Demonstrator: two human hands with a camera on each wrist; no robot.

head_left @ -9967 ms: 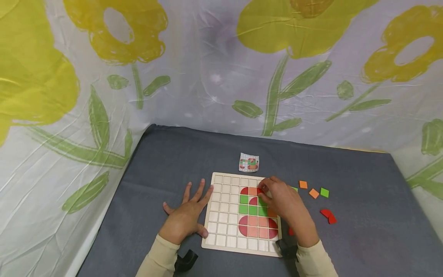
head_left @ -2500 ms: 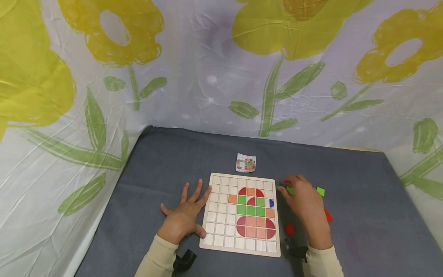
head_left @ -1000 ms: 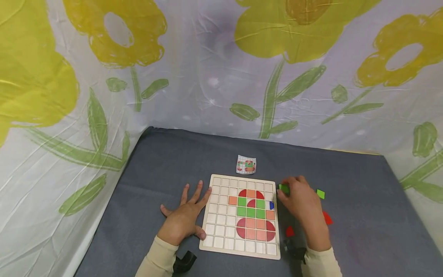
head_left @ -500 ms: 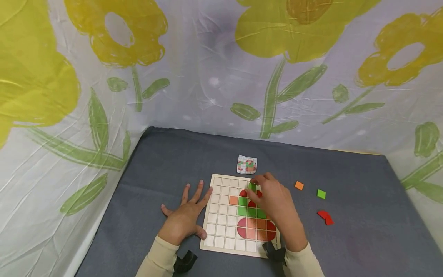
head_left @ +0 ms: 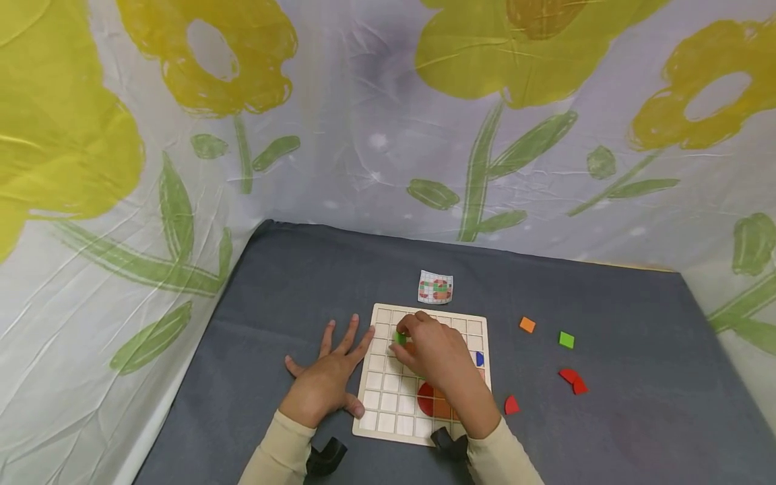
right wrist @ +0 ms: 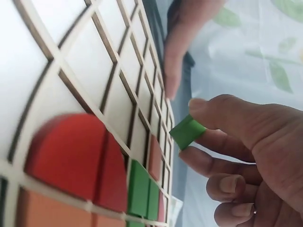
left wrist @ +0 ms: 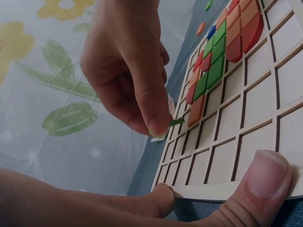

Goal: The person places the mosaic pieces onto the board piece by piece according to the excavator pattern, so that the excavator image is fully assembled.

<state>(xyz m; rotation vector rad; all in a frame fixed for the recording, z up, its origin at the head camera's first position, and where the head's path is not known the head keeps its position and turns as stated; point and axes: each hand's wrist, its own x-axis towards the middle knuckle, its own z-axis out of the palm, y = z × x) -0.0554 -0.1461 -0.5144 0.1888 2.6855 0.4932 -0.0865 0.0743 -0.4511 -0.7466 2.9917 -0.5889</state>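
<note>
A square wooden grid board lies on the dark cloth, with red, orange, green and blue tiles set in some cells. My right hand is over its upper left part and pinches a green square tile between thumb and fingers. The tile hangs close over the cells beside an orange tile at the left of the pattern. My left hand lies with spread fingers at the board's left edge, its thumb on the frame. The right hand hides much of the pattern in the head view.
A small printed pattern card lies behind the board. To the right are a loose orange tile, a green tile, two red pieces and another red piece. A flowered curtain hangs behind the table.
My right hand picked up a green tile right of the board and carried it left across it. Earlier, orange and blue tiles were added to the board. The left hand stays at the edge.
</note>
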